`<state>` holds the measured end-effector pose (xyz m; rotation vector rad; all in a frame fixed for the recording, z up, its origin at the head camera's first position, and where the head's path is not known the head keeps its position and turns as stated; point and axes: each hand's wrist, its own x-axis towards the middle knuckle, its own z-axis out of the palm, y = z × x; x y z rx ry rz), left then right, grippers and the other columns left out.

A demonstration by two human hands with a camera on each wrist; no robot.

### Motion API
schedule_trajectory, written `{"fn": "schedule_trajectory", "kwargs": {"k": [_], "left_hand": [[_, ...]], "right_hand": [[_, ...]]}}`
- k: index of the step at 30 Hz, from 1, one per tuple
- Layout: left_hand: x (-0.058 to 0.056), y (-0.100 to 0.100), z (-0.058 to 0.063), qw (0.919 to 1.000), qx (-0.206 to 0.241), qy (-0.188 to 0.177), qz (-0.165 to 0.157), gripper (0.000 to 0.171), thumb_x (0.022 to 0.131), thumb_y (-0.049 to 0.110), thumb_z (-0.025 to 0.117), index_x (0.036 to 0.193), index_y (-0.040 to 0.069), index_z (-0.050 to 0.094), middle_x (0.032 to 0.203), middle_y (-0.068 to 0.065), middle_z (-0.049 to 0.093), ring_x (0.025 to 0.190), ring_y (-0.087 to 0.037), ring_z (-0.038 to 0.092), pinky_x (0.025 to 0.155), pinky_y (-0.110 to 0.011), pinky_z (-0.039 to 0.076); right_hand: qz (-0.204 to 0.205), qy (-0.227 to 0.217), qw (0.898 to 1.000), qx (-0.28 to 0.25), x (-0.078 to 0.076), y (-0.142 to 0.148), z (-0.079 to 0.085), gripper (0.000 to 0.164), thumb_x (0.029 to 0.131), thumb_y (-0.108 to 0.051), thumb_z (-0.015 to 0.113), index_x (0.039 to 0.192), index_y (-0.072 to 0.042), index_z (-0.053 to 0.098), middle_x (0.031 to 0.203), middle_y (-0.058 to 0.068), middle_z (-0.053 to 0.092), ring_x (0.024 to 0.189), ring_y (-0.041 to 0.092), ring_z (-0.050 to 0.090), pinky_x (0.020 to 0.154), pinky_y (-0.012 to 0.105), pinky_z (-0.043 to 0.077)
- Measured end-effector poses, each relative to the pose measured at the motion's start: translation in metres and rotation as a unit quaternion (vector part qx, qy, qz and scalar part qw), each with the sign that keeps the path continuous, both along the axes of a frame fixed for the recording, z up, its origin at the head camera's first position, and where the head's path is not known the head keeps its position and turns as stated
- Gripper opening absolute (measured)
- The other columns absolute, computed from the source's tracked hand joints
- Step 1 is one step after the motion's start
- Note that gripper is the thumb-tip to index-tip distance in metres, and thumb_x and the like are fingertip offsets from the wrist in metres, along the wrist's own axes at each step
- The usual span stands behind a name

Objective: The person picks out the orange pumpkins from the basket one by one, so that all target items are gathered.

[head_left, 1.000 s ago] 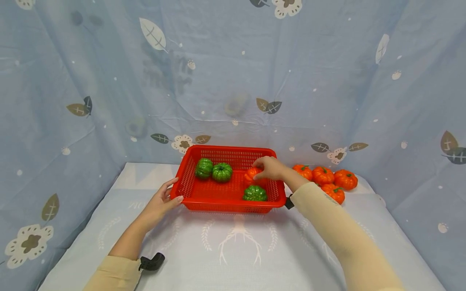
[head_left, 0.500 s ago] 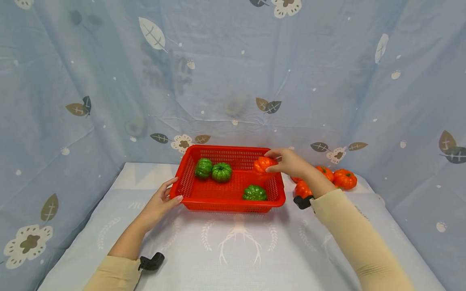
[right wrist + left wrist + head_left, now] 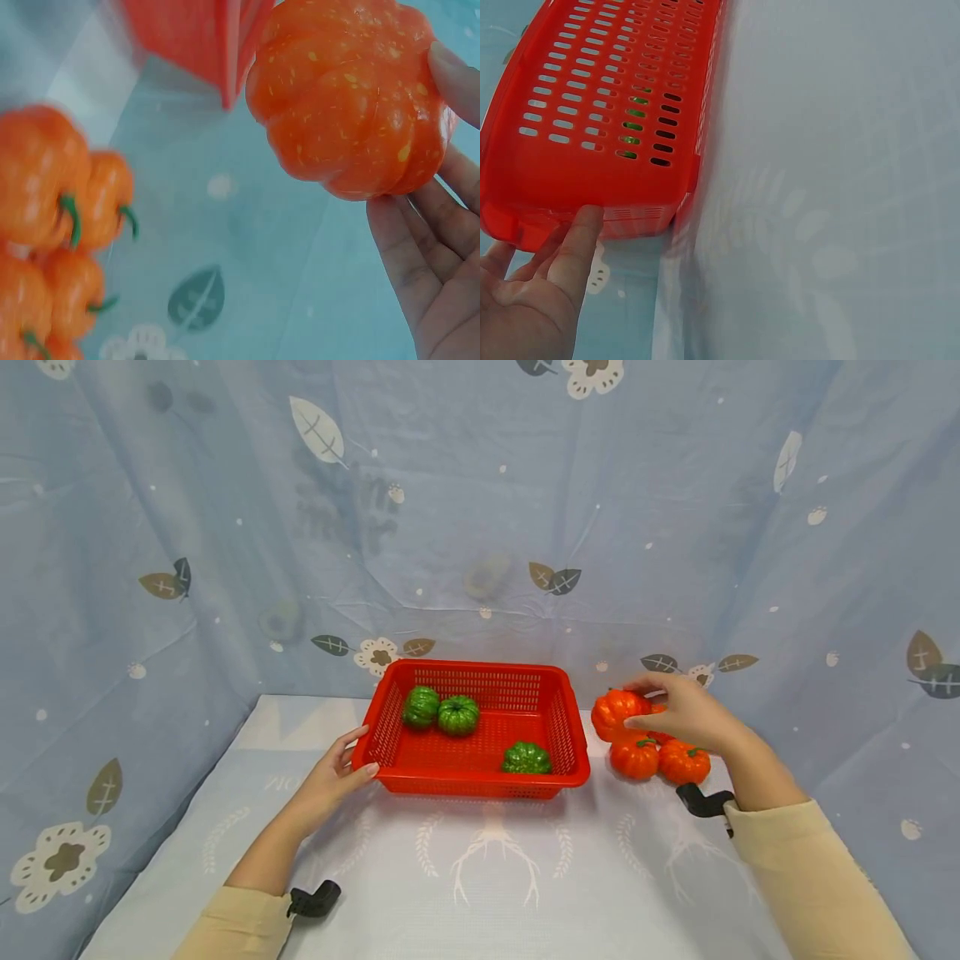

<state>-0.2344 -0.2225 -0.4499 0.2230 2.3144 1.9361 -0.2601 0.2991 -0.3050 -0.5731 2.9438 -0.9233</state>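
Note:
In the head view my right hand (image 3: 684, 713) pinches a glossy ribbed orange pumpkin (image 3: 615, 713) between thumb and fingers, raised close beside the other pumpkins right of the basket. The right wrist view shows this pumpkin (image 3: 349, 101) from up close, its stem out of sight. My left hand (image 3: 324, 783) holds the near left corner of a red plastic basket (image 3: 450, 781), thumb at the front rim and fingers along the left side. Inside the basket lie two dark green ribbed pumpkins (image 3: 458, 716) side by side at the back left and a lumpy green vegetable (image 3: 527, 758) at the front right.
More orange pumpkins (image 3: 684, 763) with green stems stand grouped on the white patterned tablecloth (image 3: 495, 877), right of the basket. A blue leaf-print curtain (image 3: 480, 527) closes off the back and sides. Black camera mounts (image 3: 315, 900) sit at both wrists.
My right hand has lifted the orange pumpkin out of the basket's right side and carried it right, past the rim, to the pumpkin group. My left hand and the basket have stayed put.

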Motion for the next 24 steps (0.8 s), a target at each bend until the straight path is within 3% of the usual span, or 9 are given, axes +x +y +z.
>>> {"fn": "schedule_trajectory", "kwargs": {"k": [2,9,15,20,24], "left_hand": [[0.001,0.0,0.0,1.0,0.0,0.001,0.0,0.078,0.098,0.013,0.065,0.16,0.017,0.019,0.157,-0.025,0.03,0.139,-0.045,0.04,0.099,-0.035,0.051],[0.0,0.0,0.001,1.0,-0.002,0.002,0.0,0.078,0.097,0.015,0.067,0.159,0.017,0.02,0.156,-0.024,0.032,0.139,-0.044,0.04,0.099,-0.035,0.052],[-0.002,0.001,-0.001,1.0,0.001,-0.005,0.0,0.078,0.097,0.014,0.066,0.16,0.019,0.02,0.157,-0.022,0.032,0.139,-0.043,0.041,0.099,-0.039,0.051],[-0.001,0.0,0.0,1.0,-0.005,-0.004,0.004,0.079,0.097,0.016,0.067,0.16,0.02,0.02,0.157,-0.022,0.032,0.138,-0.043,0.041,0.099,-0.041,0.051],[0.001,0.0,0.002,1.0,-0.001,-0.002,0.004,0.079,0.096,0.016,0.068,0.159,0.019,0.02,0.156,-0.023,0.033,0.138,-0.044,0.041,0.099,-0.041,0.051]], "right_hand": [[-0.007,0.004,1.0,0.005,0.007,0.012,0.002,0.055,0.086,-0.026,0.082,0.13,-0.001,0.061,0.126,0.019,0.061,0.112,0.04,0.061,0.094,0.053,0.054],[-0.049,-0.014,0.999,-0.005,0.028,0.055,-0.003,0.064,0.084,-0.023,0.082,0.134,0.006,0.053,0.126,0.027,0.057,0.109,0.046,0.061,0.071,0.033,0.061],[-0.08,0.01,0.997,0.01,0.037,0.096,-0.022,0.063,0.086,-0.023,0.081,0.13,0.011,0.053,0.125,0.032,0.057,0.111,0.052,0.057,0.082,0.046,0.059],[-0.116,0.021,0.993,0.015,0.037,0.125,-0.041,0.063,0.085,-0.021,0.082,0.128,0.015,0.053,0.122,0.037,0.056,0.107,0.055,0.058,0.076,0.044,0.061],[-0.144,0.009,0.989,0.033,0.033,0.144,-0.055,0.068,0.084,-0.027,0.083,0.128,0.015,0.053,0.122,0.038,0.055,0.108,0.055,0.056,0.077,0.049,0.06]]}}
